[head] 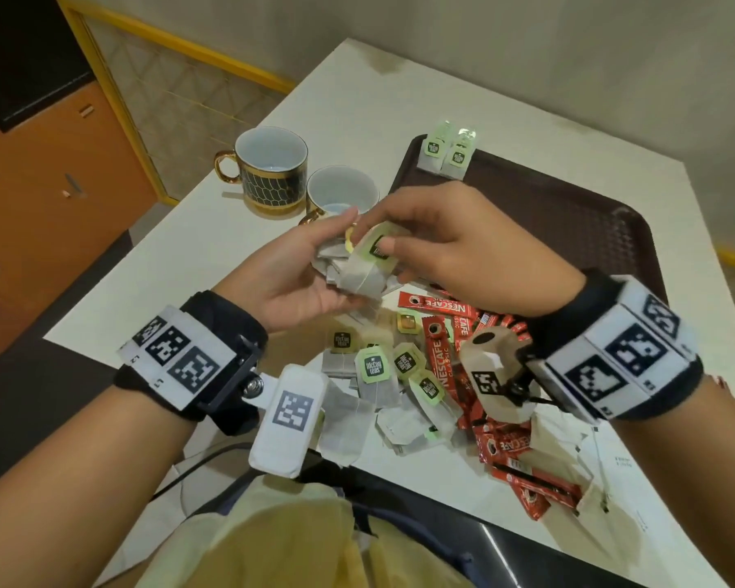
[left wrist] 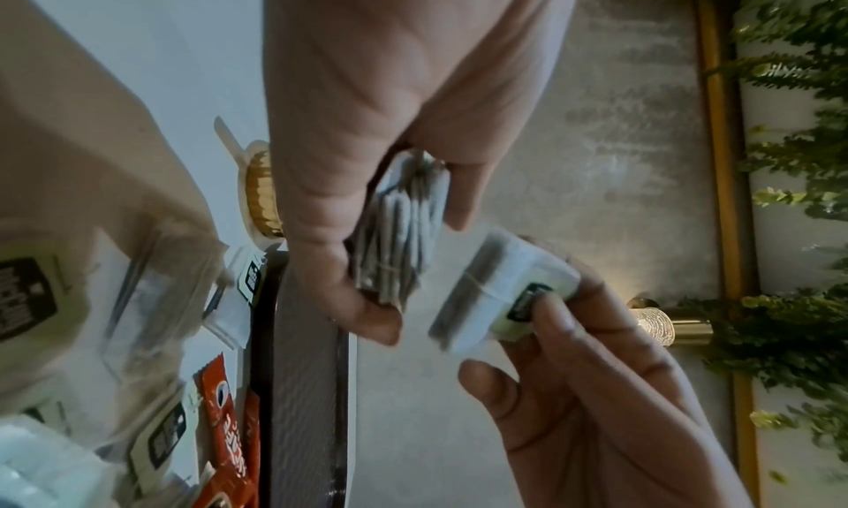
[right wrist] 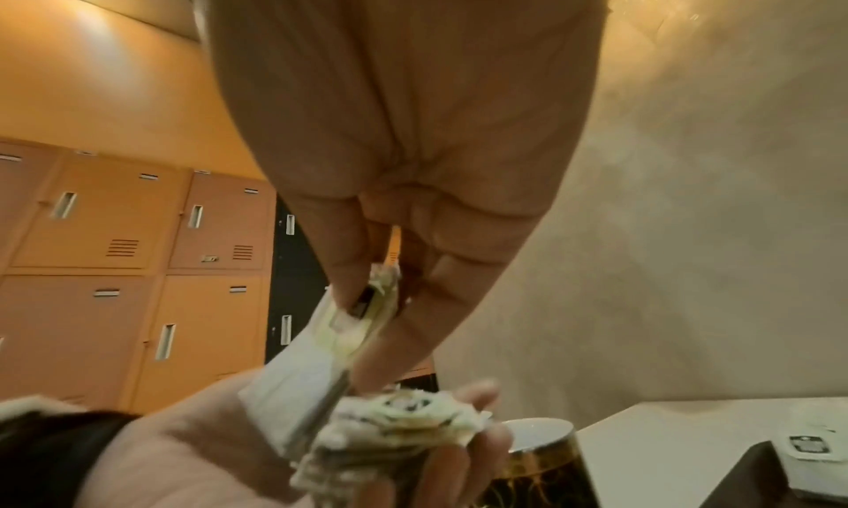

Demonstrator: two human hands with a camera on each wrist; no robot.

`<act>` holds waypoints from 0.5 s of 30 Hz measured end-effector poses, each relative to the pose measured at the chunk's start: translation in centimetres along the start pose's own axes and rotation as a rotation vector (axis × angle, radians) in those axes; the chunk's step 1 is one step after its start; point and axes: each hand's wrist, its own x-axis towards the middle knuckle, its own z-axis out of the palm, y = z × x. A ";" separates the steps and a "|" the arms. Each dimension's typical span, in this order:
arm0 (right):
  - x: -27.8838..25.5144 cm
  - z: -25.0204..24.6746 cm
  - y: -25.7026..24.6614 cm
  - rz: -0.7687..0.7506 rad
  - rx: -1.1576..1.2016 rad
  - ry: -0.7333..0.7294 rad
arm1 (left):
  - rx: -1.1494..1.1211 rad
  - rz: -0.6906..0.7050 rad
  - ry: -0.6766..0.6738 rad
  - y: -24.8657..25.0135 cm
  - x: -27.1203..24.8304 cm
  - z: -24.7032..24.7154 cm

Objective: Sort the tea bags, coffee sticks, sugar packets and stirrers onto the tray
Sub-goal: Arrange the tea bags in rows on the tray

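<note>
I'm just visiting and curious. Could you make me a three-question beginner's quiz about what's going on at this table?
1. True or false: the brown tray already holds tea bags.
2. What does the left hand hold? A) a bunch of tea bags B) coffee sticks C) a cup
3. Fill in: the right hand pinches a single ____.

Key: 1 true, at its far corner. 2 A. 3 tea bag.

Right hand (head: 450, 248) hides part of the tray (head: 603, 231).
</note>
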 end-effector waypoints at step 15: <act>-6.1 6.9 0.5 -0.348 -0.426 -0.346 | 0.196 0.246 0.104 2.4 -3.3 -3.1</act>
